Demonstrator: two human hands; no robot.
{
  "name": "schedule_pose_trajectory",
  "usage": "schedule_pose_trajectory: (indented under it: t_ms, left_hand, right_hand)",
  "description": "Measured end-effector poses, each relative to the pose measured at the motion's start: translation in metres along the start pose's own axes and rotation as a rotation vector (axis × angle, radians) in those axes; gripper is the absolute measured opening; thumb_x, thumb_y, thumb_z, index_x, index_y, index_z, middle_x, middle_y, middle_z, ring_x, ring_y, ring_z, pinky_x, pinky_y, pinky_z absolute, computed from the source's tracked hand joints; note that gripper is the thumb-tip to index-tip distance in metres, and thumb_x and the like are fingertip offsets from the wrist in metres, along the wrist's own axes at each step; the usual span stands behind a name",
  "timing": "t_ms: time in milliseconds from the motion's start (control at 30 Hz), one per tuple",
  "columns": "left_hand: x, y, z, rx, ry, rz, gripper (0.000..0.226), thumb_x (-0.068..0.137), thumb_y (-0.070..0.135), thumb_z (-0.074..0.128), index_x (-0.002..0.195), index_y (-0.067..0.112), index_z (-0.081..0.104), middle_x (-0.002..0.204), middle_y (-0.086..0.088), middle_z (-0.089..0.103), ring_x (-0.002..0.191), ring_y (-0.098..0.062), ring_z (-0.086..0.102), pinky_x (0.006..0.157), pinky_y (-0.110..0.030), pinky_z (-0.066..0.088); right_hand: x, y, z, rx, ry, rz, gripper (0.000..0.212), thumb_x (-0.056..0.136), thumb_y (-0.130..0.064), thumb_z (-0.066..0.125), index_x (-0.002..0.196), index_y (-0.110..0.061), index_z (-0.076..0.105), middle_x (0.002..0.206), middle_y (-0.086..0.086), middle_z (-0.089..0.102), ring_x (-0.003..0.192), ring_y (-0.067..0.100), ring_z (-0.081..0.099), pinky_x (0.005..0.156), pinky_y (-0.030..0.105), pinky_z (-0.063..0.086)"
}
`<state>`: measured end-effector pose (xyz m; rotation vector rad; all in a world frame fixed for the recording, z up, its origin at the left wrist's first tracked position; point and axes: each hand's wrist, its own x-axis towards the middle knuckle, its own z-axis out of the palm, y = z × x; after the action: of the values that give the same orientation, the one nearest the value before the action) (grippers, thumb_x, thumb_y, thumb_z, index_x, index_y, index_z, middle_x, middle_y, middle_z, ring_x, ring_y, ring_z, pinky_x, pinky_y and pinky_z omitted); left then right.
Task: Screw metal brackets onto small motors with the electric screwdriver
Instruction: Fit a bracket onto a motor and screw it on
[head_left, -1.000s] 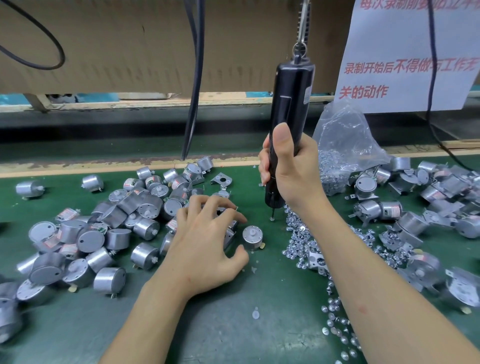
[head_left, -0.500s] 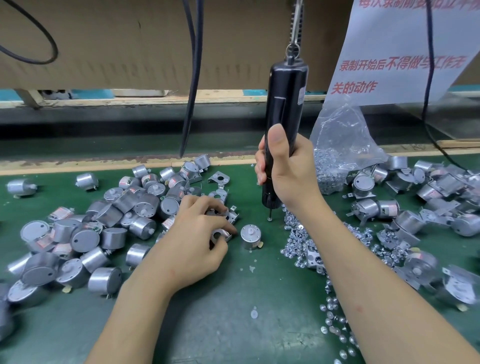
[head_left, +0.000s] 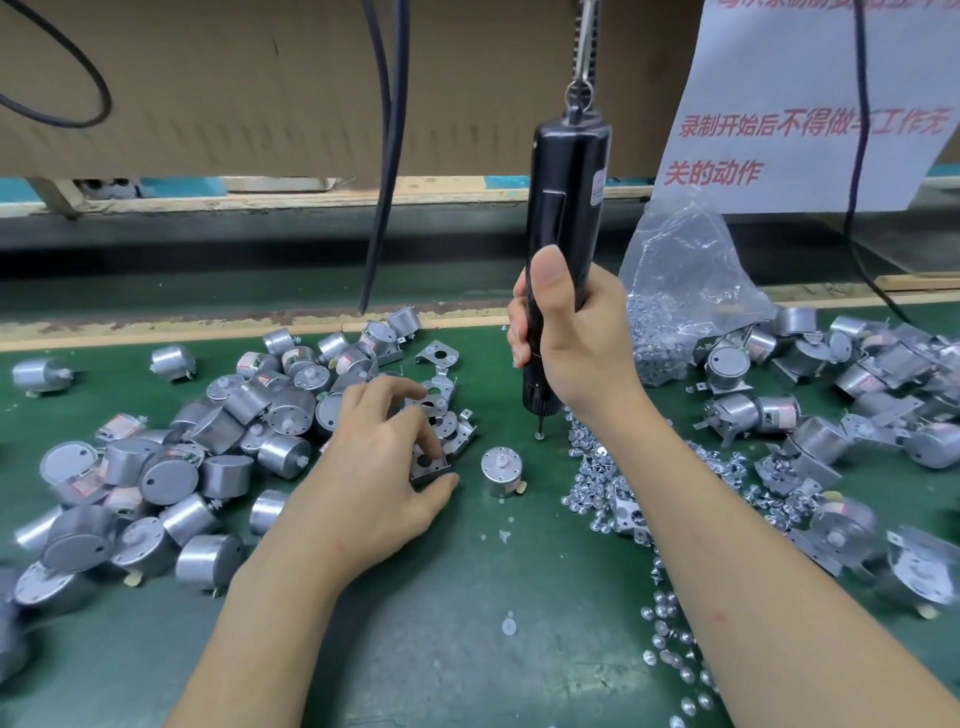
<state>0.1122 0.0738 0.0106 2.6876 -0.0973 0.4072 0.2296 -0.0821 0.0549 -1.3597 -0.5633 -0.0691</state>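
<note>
One bracket pinched, motor just to its right

Head view: the left hand (head_left: 374, 478) pinches a metal bracket (head_left: 428, 462) between thumb and forefinger, low over the tabletop (head_left: 467, 623). The lone motor (head_left: 500, 473) stands shaft-up just right of those fingers (head_left: 395, 397), apart from the bracket; this hand is nearer it. The right hand (head_left: 576, 343) grips the electric screwdriver (head_left: 566, 197) upright, bit just beyond the motor. A second ago the left fingers were spread over the bracket heap, holding nothing; the screwdriver has kept its place.

Green bench (head_left: 441, 649): loose motors (head_left: 171, 483), brackets (head_left: 437, 355), screws (head_left: 602, 483).
</note>
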Motion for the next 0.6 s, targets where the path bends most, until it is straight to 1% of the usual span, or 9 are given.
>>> schedule_pose_trajectory:
  t_ms: [67,133,233,300,367,400,433,500,600]
  left_hand:
    - [0.000,0.001,0.002,0.043,-0.006,-0.011,0.023,0.074,0.025,0.082,0.071,0.021,0.060,0.126,-0.001,0.049,0.124,-0.020,0.035,0.096,-0.026,0.030]
    - [0.000,0.001,0.004,0.077,-0.005,-0.010,0.019,0.076,0.020,0.080,0.067,0.018,0.064,0.127,-0.004,0.052,0.124,-0.023,0.036,0.096,-0.024,0.028]
    - [0.001,0.004,0.002,0.048,0.059,0.030,0.018,0.080,0.013,0.076,0.067,0.013,0.063,0.120,-0.004,0.057,0.118,-0.023,0.040,0.093,-0.005,0.024]
    - [0.002,0.011,-0.001,-0.053,0.185,0.056,0.022,0.081,0.009,0.073,0.069,0.013,0.055,0.110,0.000,0.062,0.111,-0.020,0.046,0.090,-0.001,0.026]
    - [0.002,0.020,-0.004,-0.187,0.306,0.046,0.026,0.083,0.008,0.067,0.070,0.018,0.047,0.097,0.008,0.065,0.105,-0.010,0.054,0.083,-0.003,0.033]
    - [0.002,0.023,-0.005,-0.250,0.343,0.030,0.026,0.083,0.010,0.064,0.068,0.019,0.045,0.092,0.011,0.066,0.100,-0.003,0.057,0.077,-0.004,0.036]
    - [0.002,0.024,-0.004,-0.295,0.365,0.010,0.024,0.081,0.012,0.062,0.067,0.020,0.045,0.087,0.013,0.067,0.093,0.000,0.060,0.071,-0.006,0.039]
    - [0.002,0.024,-0.001,-0.323,0.378,-0.028,0.023,0.082,0.014,0.065,0.065,0.019,0.050,0.080,0.016,0.068,0.078,-0.005,0.062,0.064,-0.009,0.041]
    - [0.003,0.023,0.002,-0.377,0.384,-0.117,0.024,0.086,0.025,0.072,0.066,0.023,0.060,0.071,0.014,0.068,0.068,-0.010,0.062,0.060,-0.012,0.043]
  right_hand:
    - [0.000,0.000,0.000,0.002,-0.003,0.001,0.096,0.068,-0.087,0.064,0.076,0.006,0.041,0.054,0.003,0.049,0.043,0.020,0.047,0.048,0.031,0.041]
    - [0.000,0.000,0.000,0.006,-0.005,0.007,0.094,0.068,-0.087,0.064,0.074,0.004,0.041,0.054,0.003,0.049,0.043,0.021,0.047,0.048,0.031,0.041]
    - [0.000,0.000,0.001,0.007,-0.004,0.010,0.091,0.068,-0.087,0.064,0.073,0.001,0.042,0.054,0.003,0.049,0.043,0.020,0.047,0.048,0.031,0.041]
    - [0.000,0.000,0.002,0.004,-0.006,0.009,0.089,0.068,-0.087,0.064,0.072,-0.001,0.043,0.054,0.003,0.049,0.043,0.019,0.047,0.048,0.030,0.041]
    - [0.000,0.000,0.002,-0.001,-0.007,0.007,0.087,0.068,-0.087,0.064,0.071,-0.002,0.044,0.054,0.003,0.050,0.043,0.019,0.047,0.048,0.030,0.042]
    - [0.000,0.000,0.002,-0.002,-0.008,0.008,0.086,0.068,-0.087,0.063,0.071,-0.003,0.044,0.054,0.003,0.050,0.043,0.019,0.047,0.048,0.030,0.042]
    - [0.000,0.000,0.002,-0.003,-0.011,0.010,0.086,0.068,-0.087,0.063,0.071,-0.003,0.044,0.054,0.003,0.050,0.043,0.019,0.047,0.048,0.030,0.042]
    - [-0.001,-0.001,0.002,0.002,-0.015,0.009,0.090,0.068,-0.087,0.063,0.073,0.000,0.043,0.054,0.002,0.050,0.044,0.019,0.047,0.048,0.030,0.042]
    - [-0.001,-0.001,0.002,0.006,-0.013,-0.004,0.093,0.068,-0.087,0.063,0.075,0.004,0.042,0.054,0.002,0.050,0.044,0.019,0.047,0.048,0.029,0.042]
